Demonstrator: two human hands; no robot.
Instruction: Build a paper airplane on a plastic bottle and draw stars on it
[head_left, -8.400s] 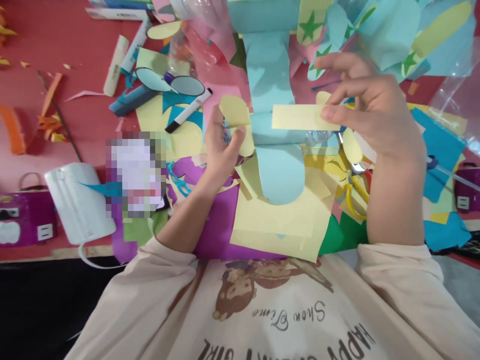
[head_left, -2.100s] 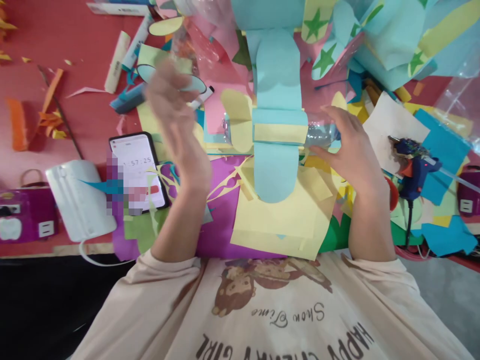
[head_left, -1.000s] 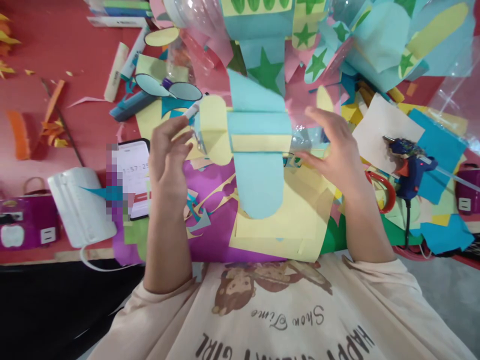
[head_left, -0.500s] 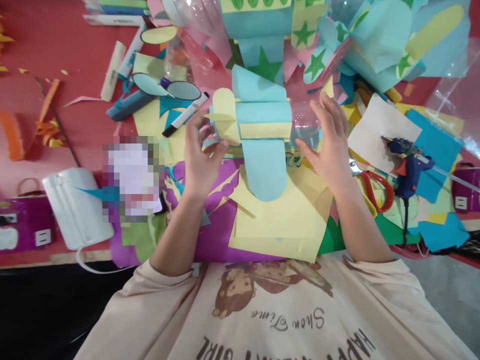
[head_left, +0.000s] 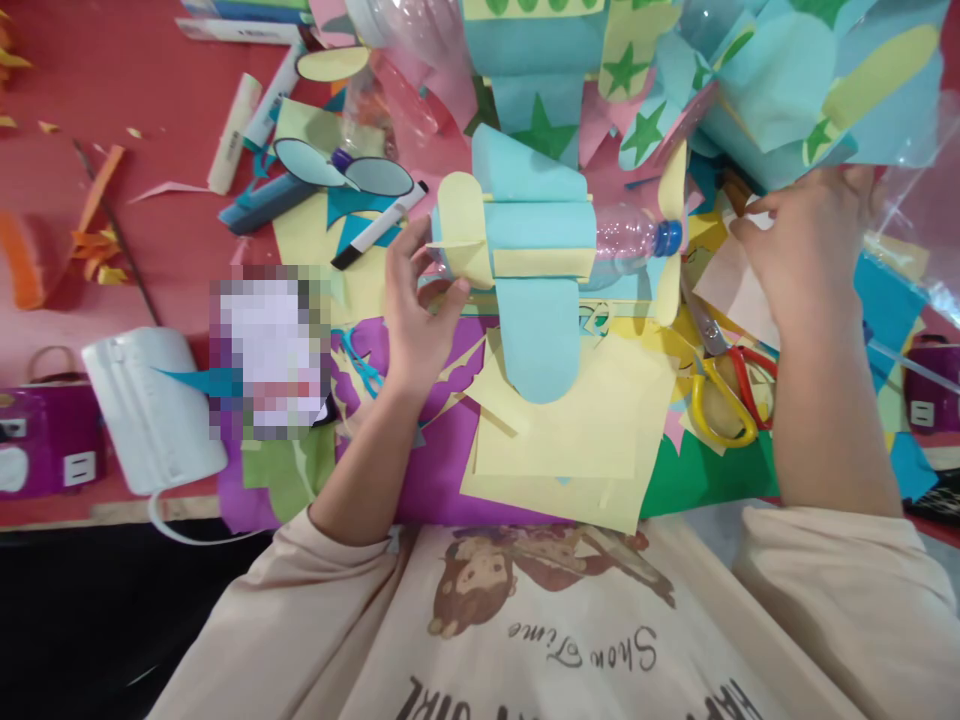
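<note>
A plastic bottle point(head_left: 626, 240) with a blue cap lies sideways, wrapped in light blue paper point(head_left: 541, 228) with wing-like flaps and pale yellow strips. Beside its tail end, my left hand point(head_left: 421, 320) has its thumb and fingers apart, the thumb near the yellow tail piece point(head_left: 463, 225). Off to the right, my right hand point(head_left: 814, 240) pinches at the upper corner of a white paper point(head_left: 726, 275); its other fingers are partly hidden. Below that hand are red-handled scissors point(head_left: 754, 385) and yellow-handled scissors point(head_left: 724, 405). My right forearm covers the glue gun's place.
Pale yellow sheets point(head_left: 559, 440) lie in front of the bottle. To the left are a black-capped marker point(head_left: 379, 225), oval paper pieces point(head_left: 379, 176) and a white device point(head_left: 154, 410). A larger blue paper model with green stars point(head_left: 540, 130) stands behind.
My right hand has left the bottle's cap end and moved right to the white paper, uncovering the cap and scissors. My left hand stays by the tail end.
</note>
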